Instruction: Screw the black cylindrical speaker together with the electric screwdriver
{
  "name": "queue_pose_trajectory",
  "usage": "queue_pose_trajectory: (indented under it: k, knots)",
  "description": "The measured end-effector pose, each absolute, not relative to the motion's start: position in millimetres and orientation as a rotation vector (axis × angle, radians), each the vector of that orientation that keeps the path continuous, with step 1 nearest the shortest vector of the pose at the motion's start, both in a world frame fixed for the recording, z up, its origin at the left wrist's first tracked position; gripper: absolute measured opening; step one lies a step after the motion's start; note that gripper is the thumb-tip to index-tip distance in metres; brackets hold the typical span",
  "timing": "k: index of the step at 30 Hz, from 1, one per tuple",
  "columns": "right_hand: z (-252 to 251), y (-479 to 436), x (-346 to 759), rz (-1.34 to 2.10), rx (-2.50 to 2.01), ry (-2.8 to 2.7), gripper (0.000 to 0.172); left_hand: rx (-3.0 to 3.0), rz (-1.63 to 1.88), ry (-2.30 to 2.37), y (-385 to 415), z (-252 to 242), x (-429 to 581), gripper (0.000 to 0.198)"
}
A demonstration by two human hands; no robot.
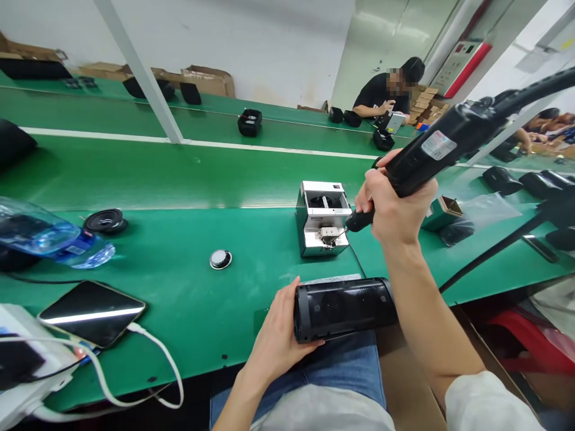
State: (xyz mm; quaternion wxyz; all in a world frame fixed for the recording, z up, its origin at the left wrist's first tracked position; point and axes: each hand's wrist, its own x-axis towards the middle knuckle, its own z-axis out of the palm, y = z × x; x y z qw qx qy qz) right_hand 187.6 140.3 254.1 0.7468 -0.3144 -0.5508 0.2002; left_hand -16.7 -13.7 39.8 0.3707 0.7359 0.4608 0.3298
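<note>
My right hand is wrapped round a black electric screwdriver, its cable running off to the upper right. The tool's tip reaches the front of a small screw feeder with a white metal top, which stands on the green bench. Whether a screw sits on the bit is too small to tell. With my left hand I grip the left end of a black speaker housing, lying lengthwise at the bench edge over my lap.
A round speaker driver lies left of the feeder. Further left are a black ring-shaped speaker, a plastic bottle and a phone with a white cable. A co-worker sits across the bench; black housings stand right.
</note>
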Motion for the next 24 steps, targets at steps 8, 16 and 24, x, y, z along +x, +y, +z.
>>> queue_pose_trajectory:
  k: [8, 16, 24]
  knots:
    - [259.6, 133.7, 187.7, 0.496, -0.703, -1.227, 0.023, 1.9, 0.894, 1.139, -14.1, 38.7, -16.8, 0.144]
    - [259.3, 123.2, 192.3, 0.572, -0.751, -1.187, 0.025, 1.888, 0.907, 1.141, -14.3, 36.9, -15.7, 0.146]
    - [297.4, 53.2, 201.5, 0.631, -0.694, -1.146, 0.03, 1.95, 0.907, 1.129, -13.7, 37.5, -15.4, 0.15]
